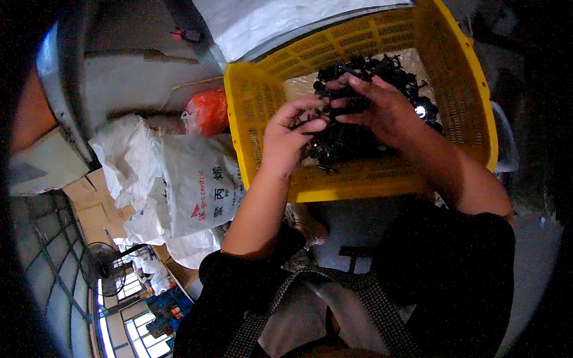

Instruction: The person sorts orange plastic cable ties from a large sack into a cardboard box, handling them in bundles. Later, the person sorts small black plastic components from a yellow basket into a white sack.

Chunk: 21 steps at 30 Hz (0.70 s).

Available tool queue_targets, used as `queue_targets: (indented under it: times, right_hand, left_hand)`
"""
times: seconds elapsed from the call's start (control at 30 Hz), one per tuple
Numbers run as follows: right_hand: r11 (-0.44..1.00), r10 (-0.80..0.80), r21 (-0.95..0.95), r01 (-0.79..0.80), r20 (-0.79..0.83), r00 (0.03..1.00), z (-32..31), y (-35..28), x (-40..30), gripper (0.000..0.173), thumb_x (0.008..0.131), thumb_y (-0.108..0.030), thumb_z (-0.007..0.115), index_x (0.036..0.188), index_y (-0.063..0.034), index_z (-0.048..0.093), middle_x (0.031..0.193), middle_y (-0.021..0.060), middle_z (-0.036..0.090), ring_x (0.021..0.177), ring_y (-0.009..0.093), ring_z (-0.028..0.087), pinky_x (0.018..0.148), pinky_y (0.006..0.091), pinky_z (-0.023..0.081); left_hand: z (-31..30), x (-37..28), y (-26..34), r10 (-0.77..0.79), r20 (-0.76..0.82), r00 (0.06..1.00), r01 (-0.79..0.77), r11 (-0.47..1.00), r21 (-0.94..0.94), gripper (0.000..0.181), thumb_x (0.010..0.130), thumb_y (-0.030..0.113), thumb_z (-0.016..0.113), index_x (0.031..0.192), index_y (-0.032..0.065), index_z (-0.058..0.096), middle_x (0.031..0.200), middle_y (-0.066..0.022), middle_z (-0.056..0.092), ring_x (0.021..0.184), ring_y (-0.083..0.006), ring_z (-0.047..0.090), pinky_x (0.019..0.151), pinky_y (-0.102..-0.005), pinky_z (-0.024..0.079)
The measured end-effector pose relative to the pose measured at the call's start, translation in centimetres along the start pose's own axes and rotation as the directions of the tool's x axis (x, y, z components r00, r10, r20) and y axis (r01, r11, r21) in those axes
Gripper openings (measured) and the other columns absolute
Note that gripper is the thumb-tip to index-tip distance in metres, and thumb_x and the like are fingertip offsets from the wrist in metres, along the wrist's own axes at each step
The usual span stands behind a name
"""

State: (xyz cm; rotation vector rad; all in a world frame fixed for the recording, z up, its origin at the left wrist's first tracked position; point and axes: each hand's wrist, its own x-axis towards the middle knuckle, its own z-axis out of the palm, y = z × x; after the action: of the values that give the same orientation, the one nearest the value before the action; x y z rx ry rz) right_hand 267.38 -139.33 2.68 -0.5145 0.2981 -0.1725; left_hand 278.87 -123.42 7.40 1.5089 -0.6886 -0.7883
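Note:
A yellow perforated plastic crate (250,112) stands before me, with a heap of small black parts (349,138) on a pale sheet (297,89) at its bottom. My left hand (291,129) is inside, at the left of the heap, fingers curled and thumb bent towards them. Something dark shows between those fingers, too unclear to tell if it is gripped. Over the middle of the heap is my right hand (376,105), its fingers curved around a dark area. Whether that is a held part or the heap behind cannot be made out. The fingertips of both hands nearly meet.
Left of the crate lie a white woven sack (197,188) with printing and a red plastic bag (208,112). A white sheet (291,27) lies beyond the crate's far rim. Cardboard (96,208) and a fan (105,268) are at lower left.

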Motion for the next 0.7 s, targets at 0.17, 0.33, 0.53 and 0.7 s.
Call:
queue_targets:
  times: [0.17,0.33,0.53,0.7]
  right_hand:
    - [0.679,-0.17,-0.733,0.036,-0.109,0.979,-1.9,0.3,1.1,0.031,0.089,-0.028,0.061,0.109,-0.0044,0.06,0.108,0.0053,0.063,0.095,0.015,0.058,0.086,0.0319,0.045]
    - [0.549,-0.115,-0.834,-0.045,-0.129,0.985,-1.6,-1.3,0.8,0.031,0.089,-0.031,0.059,0.098,-0.0029,0.066,0.093,0.0036,0.065,0.088,0.011,0.056,0.08,0.0271,0.044]
    - [0.683,-0.234,-0.703,0.196,0.043,0.971,-3.6,-1.0,1.7,0.047,0.087,-0.049,0.056,0.091,-0.0028,0.068,0.083,0.0078,0.065,0.077,0.016,0.057,0.072,0.0304,0.044]
    - [0.83,-0.148,-0.546,0.114,-0.019,0.989,-3.3,-2.0,0.5,0.043,0.089,-0.044,0.054,0.107,-0.0058,0.064,0.098,0.0079,0.065,0.089,0.019,0.058,0.076,0.0329,0.046]
  left_hand:
    - [1.2,0.3,0.3,-0.141,-0.133,0.981,0.131,0.988,-0.085,0.026,0.079,-0.006,0.06,0.106,-0.0027,0.059,0.107,-0.0118,0.062,0.094,-0.0191,0.06,0.083,-0.0301,0.048]
    - [1.4,0.5,0.3,-0.27,-0.112,0.956,0.234,0.936,-0.265,0.023,0.083,0.001,0.058,0.106,-0.0024,0.06,0.102,-0.0117,0.064,0.09,-0.0195,0.061,0.08,-0.0302,0.049]
    - [1.9,0.3,1.2,-0.278,-0.119,0.953,0.208,0.888,-0.409,0.024,0.088,0.013,0.054,0.108,0.0014,0.058,0.1,-0.0111,0.064,0.089,-0.0209,0.061,0.078,-0.0315,0.05]
    - [1.8,1.1,1.6,-0.362,-0.153,0.92,0.227,0.807,-0.546,0.025,0.093,0.019,0.048,0.111,0.003,0.054,0.105,-0.0096,0.061,0.096,-0.0202,0.059,0.081,-0.0343,0.049]
